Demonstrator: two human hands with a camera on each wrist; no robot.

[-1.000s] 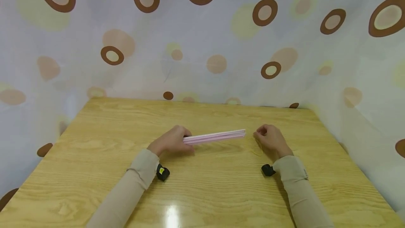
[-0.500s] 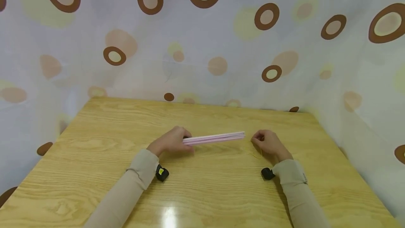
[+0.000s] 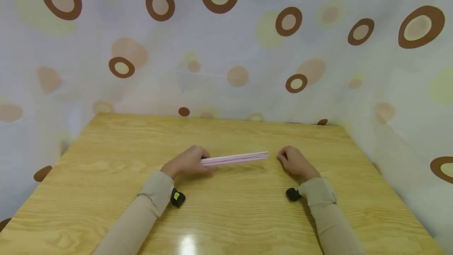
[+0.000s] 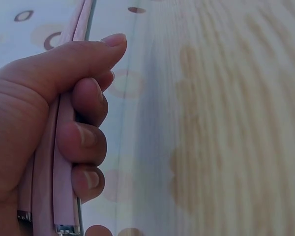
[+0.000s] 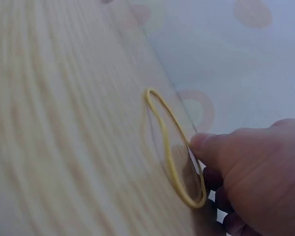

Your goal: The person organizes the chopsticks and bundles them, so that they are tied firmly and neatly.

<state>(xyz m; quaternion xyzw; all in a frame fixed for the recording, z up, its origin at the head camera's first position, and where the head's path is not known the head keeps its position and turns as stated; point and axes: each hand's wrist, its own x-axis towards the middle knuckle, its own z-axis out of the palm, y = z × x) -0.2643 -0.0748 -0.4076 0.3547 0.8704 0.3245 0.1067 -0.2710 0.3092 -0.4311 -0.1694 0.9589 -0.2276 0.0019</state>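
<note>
In the head view, I saw the left hand point(image 3: 189, 162) hold a pink bundle point(image 3: 235, 159) with its free end over the table point(image 3: 226, 207), near the right hand point(image 3: 295, 162) but not touching it. The left wrist view showed me curled fingers point(image 4: 83, 142) wrapped round the strips. In the right wrist view, the right hand pinched a yellow band point(image 5: 173, 174), its loop slack and open. I judged this to be lining up; the next move seemed to call for bringing loop and bundle end together.
</note>
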